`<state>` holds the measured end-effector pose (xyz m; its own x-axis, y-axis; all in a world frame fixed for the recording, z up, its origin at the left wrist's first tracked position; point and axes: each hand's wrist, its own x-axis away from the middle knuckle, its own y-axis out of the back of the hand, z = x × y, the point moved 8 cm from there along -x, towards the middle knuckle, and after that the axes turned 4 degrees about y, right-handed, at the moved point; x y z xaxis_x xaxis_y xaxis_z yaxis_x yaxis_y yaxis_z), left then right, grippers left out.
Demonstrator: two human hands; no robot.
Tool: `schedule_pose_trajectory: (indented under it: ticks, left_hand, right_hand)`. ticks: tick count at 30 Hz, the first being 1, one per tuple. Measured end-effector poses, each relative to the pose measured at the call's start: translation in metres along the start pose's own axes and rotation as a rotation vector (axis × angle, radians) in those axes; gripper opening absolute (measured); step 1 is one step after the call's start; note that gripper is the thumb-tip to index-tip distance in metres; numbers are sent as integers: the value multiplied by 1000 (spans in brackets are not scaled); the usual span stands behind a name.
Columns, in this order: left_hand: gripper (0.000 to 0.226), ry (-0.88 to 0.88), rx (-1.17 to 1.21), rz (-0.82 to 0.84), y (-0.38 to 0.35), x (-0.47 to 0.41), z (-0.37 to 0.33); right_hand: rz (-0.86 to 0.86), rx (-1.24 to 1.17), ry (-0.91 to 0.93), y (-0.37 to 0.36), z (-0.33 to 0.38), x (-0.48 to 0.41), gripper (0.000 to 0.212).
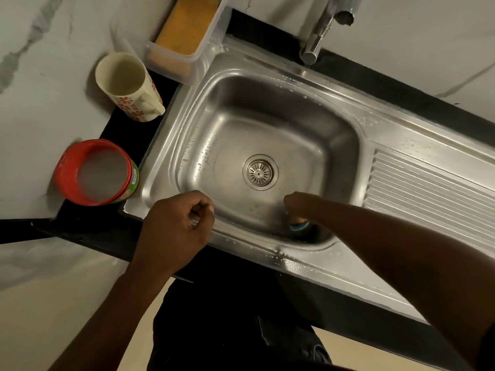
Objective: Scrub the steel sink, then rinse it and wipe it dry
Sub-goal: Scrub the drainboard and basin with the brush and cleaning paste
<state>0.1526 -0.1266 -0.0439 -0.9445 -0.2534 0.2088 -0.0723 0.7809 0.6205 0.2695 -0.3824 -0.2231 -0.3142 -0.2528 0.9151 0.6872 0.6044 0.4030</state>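
Steel sink (pixel 294 124) sits in dark worktop (pixel 117 135), droplets on rim. Your right hand (pixel 294 207) reaches into basin, fingers curled round blue scrubber (pixel 299 226), pressing it to near wall, likely to work corner under rim. Your left hand (pixel 174 226) hovers over front rim, fingers curled in; cannot tell if pinching anything. Probably kept clear of wet basin.

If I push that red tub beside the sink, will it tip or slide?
The red tub looks squat and wide, so it would probably slide rather than tip. It appears open, pale contents showing; a hard shove might spill some. Droplets on the sink wall nearby hint its side may be slippery.
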Motion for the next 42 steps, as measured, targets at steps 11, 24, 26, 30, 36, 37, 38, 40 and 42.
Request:
schedule_pose_trajectory:
  ticks: [11, 24, 26, 30, 36, 37, 38, 40, 42]
  left_hand:
    - [8, 14, 11, -24, 2, -1, 1]
    - [8, -11, 8, 14, -12, -4, -12]
    - [9, -10, 11, 6, -14, -5, -15]
    - [12, 9, 18, 3, -13, -5, -19]
    - [7, 4, 26, -8, -9, -1, -13]
    - [7, 0, 20, -15, -7, 1, -12]
    - [7, -1, 17, -23, -6, 2, -9]
    - [8, 7, 15, -32, -4, 5, -6]
    - [9, 26, 12, -30, -2, 8, -2]
  right_hand:
    - [602, -251, -208, -3, -41, 31, 36]
    - [411, -61, -96, 18, -36, 45, 41]
    - [334, 97, -134, 48, -52, 52, 32]
    - [-86, 445, -231, 125, -81, 60, 21]
    - [-23, 370, -135, 89, -56, 43, 14]
    - [103, 318, -91, 64, -38, 34, 22]
    - [235, 265, -49, 39, -21, 28, 25]
    - [420, 213, 0, 9, -5, 23, 21]
    - [396, 84, -41, 15, -23, 23, 16]
